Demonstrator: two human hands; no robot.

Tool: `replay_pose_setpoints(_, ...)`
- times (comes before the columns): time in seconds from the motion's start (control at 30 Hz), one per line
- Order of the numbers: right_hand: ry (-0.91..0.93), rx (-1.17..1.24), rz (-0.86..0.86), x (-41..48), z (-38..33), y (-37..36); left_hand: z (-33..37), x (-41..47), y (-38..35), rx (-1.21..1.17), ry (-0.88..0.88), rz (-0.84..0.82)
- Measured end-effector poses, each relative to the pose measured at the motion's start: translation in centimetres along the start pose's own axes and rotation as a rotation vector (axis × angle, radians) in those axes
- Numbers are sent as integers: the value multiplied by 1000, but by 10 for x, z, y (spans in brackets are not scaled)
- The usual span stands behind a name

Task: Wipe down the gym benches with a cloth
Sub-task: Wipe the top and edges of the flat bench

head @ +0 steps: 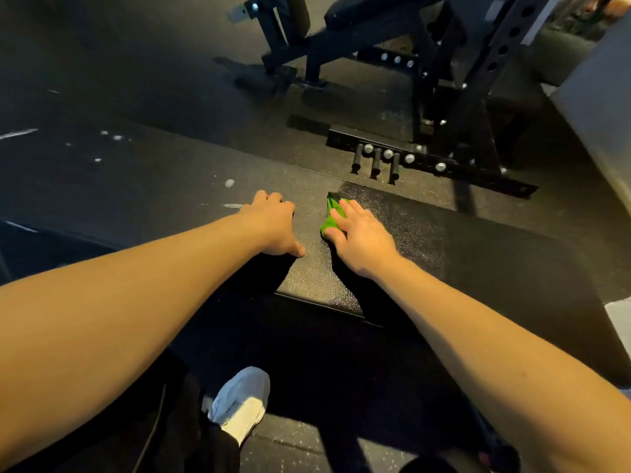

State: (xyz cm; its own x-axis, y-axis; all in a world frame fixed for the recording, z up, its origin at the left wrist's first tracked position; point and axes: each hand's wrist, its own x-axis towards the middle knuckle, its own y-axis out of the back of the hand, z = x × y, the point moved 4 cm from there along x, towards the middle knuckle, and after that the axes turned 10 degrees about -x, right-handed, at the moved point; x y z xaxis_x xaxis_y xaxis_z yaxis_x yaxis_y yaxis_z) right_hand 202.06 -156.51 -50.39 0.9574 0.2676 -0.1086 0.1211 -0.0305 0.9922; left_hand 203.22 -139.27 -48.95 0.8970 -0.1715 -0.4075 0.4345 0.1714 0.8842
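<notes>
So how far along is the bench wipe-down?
Early. Done: a darker, wet-looking patch on the bench beside the green cloth suggests passes there. In hand: the right hand presses the cloth flat on it; the left hand grips its end. Left: the rest of this pad, plus the second bench behind.

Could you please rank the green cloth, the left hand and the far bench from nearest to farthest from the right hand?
1. green cloth, under the fingers of the right hand.
2. left hand, just to the left, gripping the end of the near bench.
3. far bench, at the top of the view.
</notes>
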Motion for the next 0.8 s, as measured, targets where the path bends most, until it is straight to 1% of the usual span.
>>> replay_pose_setpoints(0.07,-63,1,-6,5,-6,3,1,-1,0,8,4,-4)
replay_pose_setpoints(0.13,-95,43,30,-9,-14,5,2,-2,0,6,11,-8)
replay_pose_setpoints(0.23,-18,67,164,-45,-26,-10,4,-3,-1,35,8,2)
replay_pose_setpoints(0.3,51,89,236,-69,-31,-24,7,-5,1,33,11,4)
replay_pose_setpoints(0.4,105,96,326,-97,-28,-34,9,-7,2,32,12,0)
replay_pose_setpoints(0.47,107,117,362,-111,-15,-36,8,-7,2,30,10,2)
replay_pose_setpoints(0.6,47,119,447,-128,7,-42,2,-10,4,28,10,-25)
replay_pose_setpoints(0.7,-22,86,451,-126,-4,-42,-6,-15,7,20,28,-37)
replay_pose_setpoints(0.8,24,17,398,-109,-33,-41,-10,-16,7,39,40,-48)
